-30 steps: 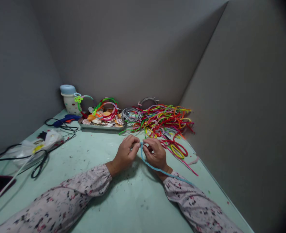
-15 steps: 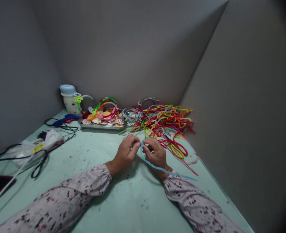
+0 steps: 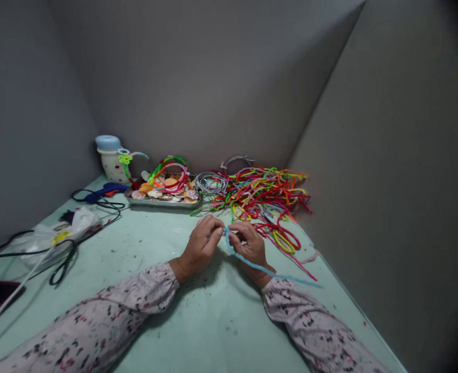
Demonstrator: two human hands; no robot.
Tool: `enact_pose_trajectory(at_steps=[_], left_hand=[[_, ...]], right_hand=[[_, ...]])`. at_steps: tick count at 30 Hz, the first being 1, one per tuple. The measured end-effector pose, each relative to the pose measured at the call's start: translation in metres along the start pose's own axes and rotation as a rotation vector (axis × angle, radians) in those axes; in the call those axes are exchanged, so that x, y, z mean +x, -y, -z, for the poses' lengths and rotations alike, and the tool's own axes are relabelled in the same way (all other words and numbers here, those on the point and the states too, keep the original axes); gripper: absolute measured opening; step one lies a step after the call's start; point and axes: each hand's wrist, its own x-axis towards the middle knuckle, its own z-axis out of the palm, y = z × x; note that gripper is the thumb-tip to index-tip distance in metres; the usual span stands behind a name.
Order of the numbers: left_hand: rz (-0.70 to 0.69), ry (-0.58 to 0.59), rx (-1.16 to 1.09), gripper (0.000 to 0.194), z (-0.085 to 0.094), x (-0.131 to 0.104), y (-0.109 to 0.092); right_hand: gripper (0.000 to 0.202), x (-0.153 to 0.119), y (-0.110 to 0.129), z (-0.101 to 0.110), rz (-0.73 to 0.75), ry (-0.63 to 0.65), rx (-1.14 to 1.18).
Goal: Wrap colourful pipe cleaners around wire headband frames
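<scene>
Left hand [image 3: 204,241] pinching blue pipe cleaner [image 3: 257,267], right hand [image 3: 251,245] curled inward beside it, its hold unclear

1. We look from one camera worn on the person's head, facing forward and down across the table [image 3: 197,331].
2. We are near the left hand [image 3: 203,242] and right hand [image 3: 251,248], the sleeves [image 3: 104,318] running off our bottom edge.
3. We take in the back wall [image 3: 190,93] above, beyond the table.

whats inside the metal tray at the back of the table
Seashells fill the metal tray, with colorful fuzzy hoops overlapping them. The tray's floor and anything under the top shells are covered and cannot be seen.
</scene>
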Motion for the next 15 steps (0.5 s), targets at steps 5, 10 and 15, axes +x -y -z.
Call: enact_pose_trajectory(at_steps=[5, 10, 15], left_hand=[[0.003, -0.001, 0.008, 0.018, -0.0001, -0.0010, -0.0006], [0.005, 0.006, 0.019, 0.019, -0.0009, -0.0003, -0.0011], [0.006, 0.001, 0.036, 0.019, -0.0017, -0.0003, -0.0010]], right_hand=[[0.008, 0.0014, 0.0017, 0.0015, 0.018, 0.006, -0.071], [0.007, 0.0004, 0.0008, 0.0017, 0.011, 0.011, -0.078], [0.008, -0.0021, -0.0008, 0.0008, -0.053, 0.027, -0.051]])
